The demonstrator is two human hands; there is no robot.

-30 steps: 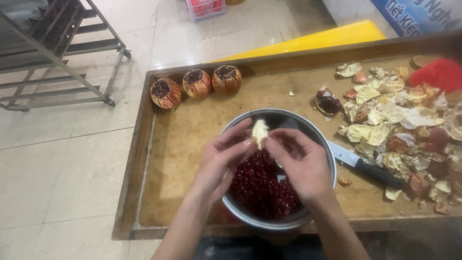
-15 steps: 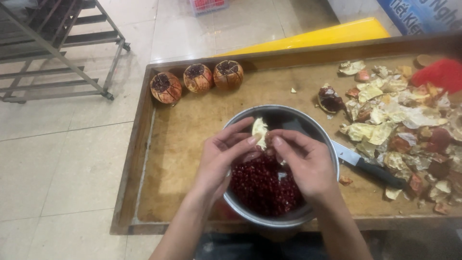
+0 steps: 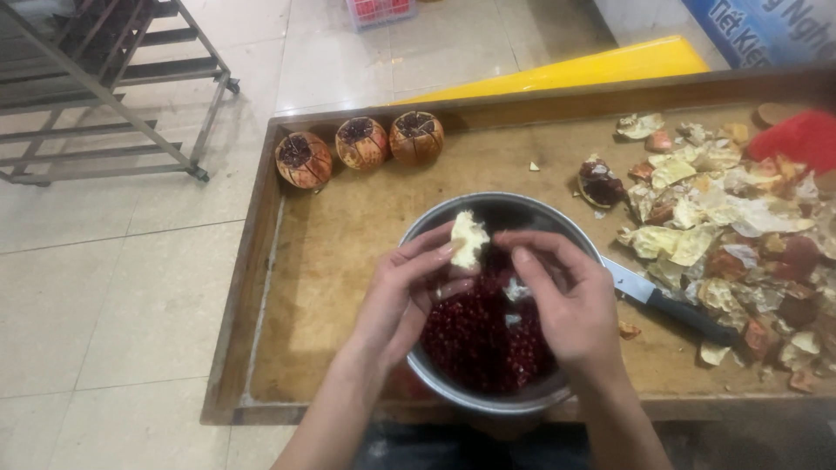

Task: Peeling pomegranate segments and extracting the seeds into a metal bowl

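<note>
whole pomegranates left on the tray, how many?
3, in a row at the wooden tray's far-left corner: left, middle, right. The peel pile may hide more.

Dim warm indoor light, brighter on the pale floor tiles [image 3: 113, 261], soft shadows, slight blur, right edge dark.

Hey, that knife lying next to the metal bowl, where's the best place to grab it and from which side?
Grip the knife by its black handle, probably coming from above on the right. The blade end points toward the metal bowl and lies close by the right hand, while the handle lies flat beside the peels.
</note>
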